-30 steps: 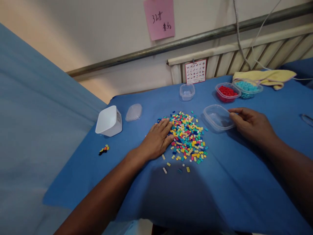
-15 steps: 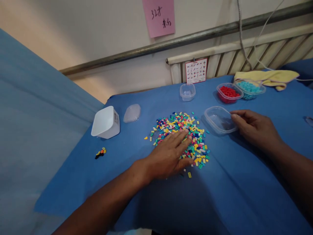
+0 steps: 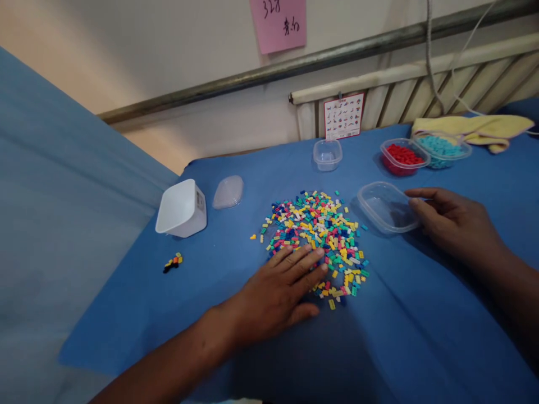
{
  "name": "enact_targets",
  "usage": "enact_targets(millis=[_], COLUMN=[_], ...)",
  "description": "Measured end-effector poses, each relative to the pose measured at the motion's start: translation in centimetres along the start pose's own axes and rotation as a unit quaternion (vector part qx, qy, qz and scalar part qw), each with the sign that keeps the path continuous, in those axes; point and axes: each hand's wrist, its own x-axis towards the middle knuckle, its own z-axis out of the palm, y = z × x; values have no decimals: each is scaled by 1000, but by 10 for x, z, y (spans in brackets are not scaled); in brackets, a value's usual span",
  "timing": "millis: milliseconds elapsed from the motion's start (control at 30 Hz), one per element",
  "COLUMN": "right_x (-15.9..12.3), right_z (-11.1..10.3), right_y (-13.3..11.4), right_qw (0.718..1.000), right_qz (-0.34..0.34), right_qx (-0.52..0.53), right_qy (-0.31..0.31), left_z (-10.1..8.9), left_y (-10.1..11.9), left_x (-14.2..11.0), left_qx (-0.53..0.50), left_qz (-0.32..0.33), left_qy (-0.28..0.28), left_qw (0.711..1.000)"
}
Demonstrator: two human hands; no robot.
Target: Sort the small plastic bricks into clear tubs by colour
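**Two-Hand Station: Left Hand on Brick Pile, Right Hand on Container Rim**

Left hand (image 3: 273, 297): palm down over the near left edge of the pile of toy building bricks (image 3: 324, 224), fingers moderately spread, fingertips among the bricks. Bricks beneath the palm and fingers hidden from view; cannot tell whether any lie gripped there.

Right hand (image 3: 461, 224): narrow grip, thumb and fingers closed on the right rim of the clear plastic container (image 3: 381, 207). Far fingers partly masked by thumb and hand. Container just right of the pile; base contact with the blue-covered bench (image 3: 189, 314) not determinable, interior blurred by reflections and a dark patch.

Pile location: middle of the bench, mixed yellow, green, blue, pink and white. Individual stud patterns too small to read.

Left side: white tub (image 3: 179, 207), interior floor indistinct; flat clear lid (image 3: 228, 192) near its right side; small brick cluster (image 3: 173, 262) below, in black, yellow and orange.

Rear: small clear container (image 3: 327, 155) near the printed card (image 3: 343, 115), card figures too fine to identify. Farther right: container of red bricks (image 3: 404, 155), overlapping in view the container of turquoise bricks (image 3: 442, 147), with yellow cloth (image 3: 475, 128) behind. Pink note (image 3: 280, 25) on the wall, cut off at the top.
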Motion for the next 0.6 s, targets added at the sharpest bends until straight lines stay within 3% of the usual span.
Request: enact_targets(millis=[100, 367, 500, 600], right_x=[-1, 0, 1, 1], right_z=[1, 0, -3, -6], right_y=[0, 0, 0, 0], right_qw=[1000, 998, 996, 991], right_qz=[6, -12, -28, -40], right_qx=[-14, -39, -55, -68], right_qy=[8, 38, 58, 108], left_z=[-1, -9, -15, -19], left_y=[-16, -58, -65, -55], left_x=[0, 22, 44, 62], left_qx=[3, -30, -36, -43], left_qz=[-47, -179, -183, -154], left_qy=[-11, 34, 45, 47], left_qw=[999, 983, 981, 986])
